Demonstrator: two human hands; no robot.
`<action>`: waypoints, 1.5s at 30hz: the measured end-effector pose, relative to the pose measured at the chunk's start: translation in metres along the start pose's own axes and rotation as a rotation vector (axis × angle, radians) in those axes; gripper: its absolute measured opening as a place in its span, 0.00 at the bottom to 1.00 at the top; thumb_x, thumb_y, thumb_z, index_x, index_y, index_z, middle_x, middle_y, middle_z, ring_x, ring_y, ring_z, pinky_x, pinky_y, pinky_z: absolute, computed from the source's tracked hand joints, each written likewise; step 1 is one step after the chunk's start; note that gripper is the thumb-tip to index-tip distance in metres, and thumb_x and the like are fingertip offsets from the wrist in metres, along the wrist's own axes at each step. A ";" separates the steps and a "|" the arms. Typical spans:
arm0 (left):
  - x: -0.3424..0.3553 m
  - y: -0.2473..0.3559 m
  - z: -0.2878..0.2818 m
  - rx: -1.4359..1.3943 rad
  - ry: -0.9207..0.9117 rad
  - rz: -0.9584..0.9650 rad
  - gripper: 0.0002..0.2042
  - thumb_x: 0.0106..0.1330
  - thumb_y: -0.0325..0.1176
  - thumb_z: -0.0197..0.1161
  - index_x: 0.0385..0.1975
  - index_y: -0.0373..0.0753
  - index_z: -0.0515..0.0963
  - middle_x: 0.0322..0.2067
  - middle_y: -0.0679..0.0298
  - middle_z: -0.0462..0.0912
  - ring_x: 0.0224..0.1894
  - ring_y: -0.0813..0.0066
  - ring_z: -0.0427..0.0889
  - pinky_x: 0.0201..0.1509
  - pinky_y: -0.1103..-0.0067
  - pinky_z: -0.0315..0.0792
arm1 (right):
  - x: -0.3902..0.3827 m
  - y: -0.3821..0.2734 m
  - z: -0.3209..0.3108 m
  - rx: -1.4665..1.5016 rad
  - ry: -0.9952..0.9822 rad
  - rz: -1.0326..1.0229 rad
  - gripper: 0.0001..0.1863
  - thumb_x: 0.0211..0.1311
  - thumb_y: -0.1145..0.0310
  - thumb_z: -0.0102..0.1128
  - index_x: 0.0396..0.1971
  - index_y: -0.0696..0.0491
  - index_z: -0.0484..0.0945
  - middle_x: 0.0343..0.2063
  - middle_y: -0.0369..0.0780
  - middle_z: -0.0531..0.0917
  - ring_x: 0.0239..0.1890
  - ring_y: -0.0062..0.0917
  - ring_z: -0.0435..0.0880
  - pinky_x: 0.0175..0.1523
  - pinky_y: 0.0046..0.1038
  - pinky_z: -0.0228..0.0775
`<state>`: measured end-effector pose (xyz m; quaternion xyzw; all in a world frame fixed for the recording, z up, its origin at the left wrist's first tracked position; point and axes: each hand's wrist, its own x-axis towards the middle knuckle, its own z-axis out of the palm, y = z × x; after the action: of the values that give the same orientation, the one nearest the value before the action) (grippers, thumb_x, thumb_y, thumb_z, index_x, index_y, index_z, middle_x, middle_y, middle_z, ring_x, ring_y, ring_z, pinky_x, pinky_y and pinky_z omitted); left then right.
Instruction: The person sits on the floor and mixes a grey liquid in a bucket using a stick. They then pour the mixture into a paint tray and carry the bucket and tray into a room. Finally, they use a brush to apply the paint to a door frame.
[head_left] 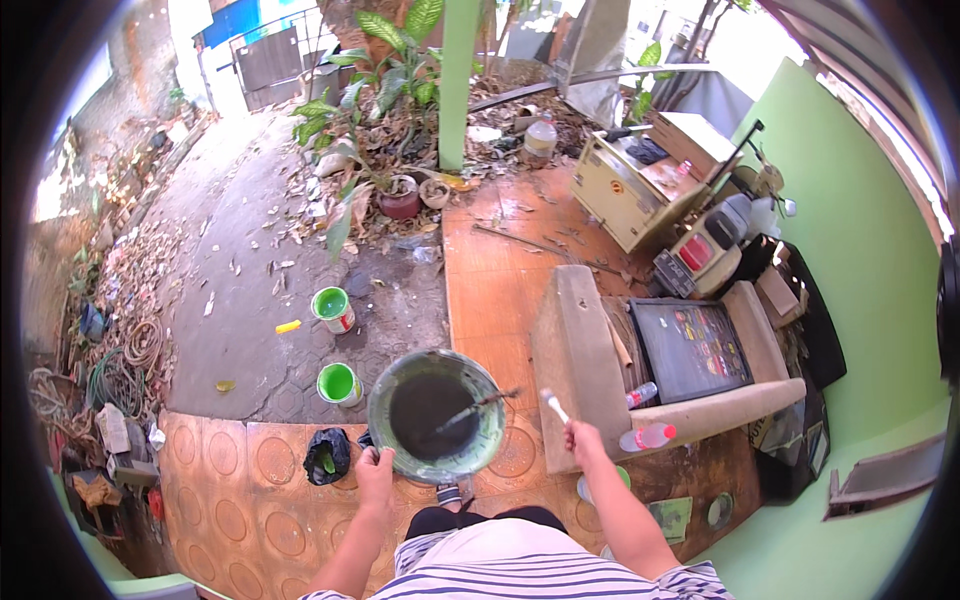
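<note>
Bucket [440, 366], round and grey-green with dark liquid [420, 405] inside, is right in front of you, its mouth facing up; you cannot tell from above whether it touches the floor. A stick-like tool [470, 410] leans in it, one end in the liquid and the other over the right rim. Your left hand [374, 480] is at the bucket's near left edge, its grip pinching there, though whether on rim or handle is unclear. Your right hand [583, 443] is off to the right, its grip closed around the handle of a pale brush [553, 404], which points up and left, apart from the bucket.

Just left of the bucket you have a paint can [348, 399] of bright green, with a second can [342, 322] beyond it on the grey paving [240, 290]. A black plastic bag [322, 450] sits near your left hand on the orange tiles [225, 500].

To your right stands a beige armchair [575, 350] bearing a dark framed panel [690, 350]; a bottle of pink liquid [648, 437] lies beside your right forearm. Farther out are a motorbike [708, 243], leafy plants [395, 75] and a light green wall [850, 200].
</note>
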<state>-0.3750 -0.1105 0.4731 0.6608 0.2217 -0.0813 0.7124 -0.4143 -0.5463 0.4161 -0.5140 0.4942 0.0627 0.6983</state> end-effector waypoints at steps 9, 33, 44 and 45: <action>0.079 0.068 0.004 -0.266 0.359 -0.115 0.04 0.66 0.32 0.57 0.34 0.39 0.72 0.30 0.68 0.79 0.26 0.77 0.80 0.22 0.75 0.79 | 0.087 -0.149 0.085 0.196 -0.106 -0.118 0.07 0.67 0.66 0.55 0.30 0.51 0.74 0.22 0.33 0.76 0.21 0.17 0.71 0.24 0.22 0.63; 0.353 0.123 0.172 -0.487 0.861 -0.172 0.10 0.63 0.37 0.58 0.40 0.41 0.73 0.38 0.66 0.77 0.40 0.73 0.78 0.35 0.65 0.77 | 0.429 -0.492 0.307 -0.347 -0.114 -0.302 0.08 0.67 0.65 0.57 0.33 0.53 0.77 0.24 0.33 0.81 0.22 0.13 0.77 0.23 0.16 0.66; 0.518 0.119 0.223 -0.567 0.951 -0.203 0.07 0.66 0.36 0.57 0.36 0.42 0.71 0.36 0.67 0.75 0.37 0.74 0.78 0.30 0.70 0.76 | 0.539 -0.613 0.502 -0.788 -0.344 -0.359 0.11 0.68 0.67 0.40 0.33 0.57 0.71 0.22 0.38 0.79 0.18 0.17 0.74 0.19 0.20 0.63; 0.528 0.131 0.230 -0.592 0.970 -0.232 0.06 0.66 0.36 0.57 0.36 0.42 0.71 0.36 0.67 0.75 0.36 0.74 0.78 0.30 0.71 0.75 | 0.548 -0.629 0.525 -0.847 -0.363 -0.407 0.13 0.67 0.66 0.39 0.31 0.57 0.71 0.21 0.39 0.78 0.18 0.18 0.73 0.19 0.21 0.63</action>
<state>0.1960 -0.2268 0.3745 0.3664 0.6070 0.2187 0.6704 0.5652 -0.6589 0.4058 -0.8189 0.1858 0.2089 0.5012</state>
